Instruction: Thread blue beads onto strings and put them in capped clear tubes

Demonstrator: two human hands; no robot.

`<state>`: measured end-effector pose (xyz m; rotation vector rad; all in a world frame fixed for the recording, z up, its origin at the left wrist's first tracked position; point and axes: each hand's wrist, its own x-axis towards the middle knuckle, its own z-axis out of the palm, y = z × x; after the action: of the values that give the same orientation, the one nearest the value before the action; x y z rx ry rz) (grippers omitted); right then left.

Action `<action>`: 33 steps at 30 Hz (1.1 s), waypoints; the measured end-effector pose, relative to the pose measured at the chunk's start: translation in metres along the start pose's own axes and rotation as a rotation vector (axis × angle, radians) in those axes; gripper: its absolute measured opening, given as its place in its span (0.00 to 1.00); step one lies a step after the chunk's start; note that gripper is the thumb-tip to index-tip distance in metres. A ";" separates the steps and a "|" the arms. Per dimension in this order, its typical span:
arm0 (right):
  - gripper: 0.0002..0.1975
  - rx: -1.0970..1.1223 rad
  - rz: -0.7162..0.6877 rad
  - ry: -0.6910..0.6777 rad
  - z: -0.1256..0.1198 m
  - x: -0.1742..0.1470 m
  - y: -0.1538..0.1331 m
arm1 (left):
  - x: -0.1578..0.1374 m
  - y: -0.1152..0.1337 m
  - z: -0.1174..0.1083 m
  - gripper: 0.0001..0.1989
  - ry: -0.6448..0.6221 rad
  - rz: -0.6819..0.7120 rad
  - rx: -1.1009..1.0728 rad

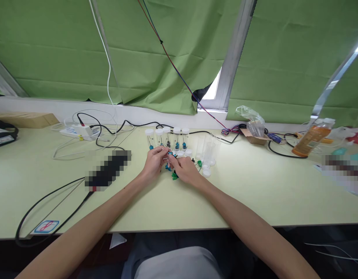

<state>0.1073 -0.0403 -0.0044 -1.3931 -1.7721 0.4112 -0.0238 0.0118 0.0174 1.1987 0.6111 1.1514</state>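
My left hand [153, 162] and my right hand [186, 168] meet over the middle of the table, fingers pinched together. Between their fingertips is a small blue piece with a thin metal pin [170, 153]; its exact kind is too small to make out. Just behind stand several clear tubes with white caps [177, 138], with blue or dark pieces on thin stems inside. A loose blue piece [168, 167] and a green piece [174, 176] lie below my fingers. Another green piece [199, 163] is right of my right hand, near uncapped clear tubes [208, 153] and loose white caps [206, 171].
A dark pixelated object [107, 170] with black cables lies at left. Behind it stands a white power adapter [85, 131] among wires. On the right are a small cardboard box [254, 137] with a plastic bag and a tilted orange bottle [312, 137]. The table [179, 209] ends close to my body.
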 end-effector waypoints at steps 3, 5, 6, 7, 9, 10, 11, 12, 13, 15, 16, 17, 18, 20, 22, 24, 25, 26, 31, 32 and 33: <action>0.31 0.000 -0.004 0.001 0.000 0.000 0.000 | 0.000 0.000 0.000 0.11 0.012 0.008 -0.007; 0.30 0.002 -0.002 0.005 0.000 0.000 0.000 | 0.001 0.000 0.000 0.11 0.025 0.016 -0.011; 0.30 -0.001 0.000 0.015 -0.001 0.000 -0.001 | 0.002 0.001 0.000 0.11 0.031 0.021 -0.010; 0.29 -0.005 0.004 0.032 -0.001 0.000 -0.001 | 0.002 0.000 -0.001 0.11 0.036 0.029 -0.010; 0.27 -0.004 0.017 0.081 -0.002 0.000 -0.002 | 0.003 0.000 -0.002 0.11 0.038 0.046 -0.007; 0.26 0.005 0.028 0.105 -0.002 0.000 -0.003 | 0.003 0.000 -0.002 0.10 0.038 0.052 -0.007; 0.24 0.019 0.039 0.123 -0.002 0.000 -0.003 | 0.003 0.000 -0.002 0.10 0.038 0.053 -0.006; 0.22 0.035 0.047 0.133 -0.002 0.000 -0.003 | 0.003 0.000 -0.002 0.10 0.040 0.053 -0.006; 0.20 0.048 0.049 0.137 -0.001 0.000 -0.003 | 0.003 -0.001 -0.002 0.10 0.043 0.051 -0.006; 0.18 0.051 0.037 0.138 -0.001 0.000 -0.003 | 0.002 -0.001 -0.002 0.10 0.046 0.043 -0.007; 0.17 0.046 0.026 0.137 -0.001 0.000 -0.003 | 0.002 -0.001 -0.002 0.11 0.044 0.038 -0.007; 0.17 0.041 0.014 0.136 0.000 0.000 -0.002 | 0.002 -0.001 -0.001 0.11 0.040 0.032 -0.006; 0.17 0.037 0.003 0.135 0.000 0.000 -0.002 | 0.002 -0.001 -0.001 0.11 0.035 0.027 -0.005; 0.18 0.032 -0.011 0.134 -0.001 0.001 -0.001 | 0.002 -0.002 -0.001 0.10 0.024 0.019 -0.002; 0.19 0.028 -0.016 0.131 -0.001 0.001 -0.001 | 0.002 -0.002 -0.001 0.10 0.021 0.019 0.000; 0.21 0.024 -0.013 0.125 -0.001 0.001 -0.001 | 0.002 -0.002 -0.001 0.10 0.025 0.022 0.002; 0.21 0.021 -0.010 0.122 -0.001 0.001 0.000 | 0.002 -0.002 -0.001 0.10 0.029 0.022 0.003; 0.21 0.016 -0.007 0.119 0.000 0.001 0.000 | 0.002 -0.002 -0.001 0.10 0.033 0.021 0.005; 0.22 0.009 -0.014 0.108 0.000 0.001 0.001 | 0.001 -0.002 -0.001 0.11 0.039 0.017 0.004; 0.22 0.012 -0.016 0.107 0.000 0.001 0.001 | 0.001 -0.002 -0.001 0.10 0.036 0.016 0.004; 0.22 0.014 -0.016 0.107 0.000 0.001 0.001 | 0.001 -0.002 -0.001 0.10 0.030 0.014 0.005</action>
<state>0.1079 -0.0386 -0.0047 -1.3650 -1.6896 0.3337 -0.0236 0.0135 0.0150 1.1935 0.6296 1.1819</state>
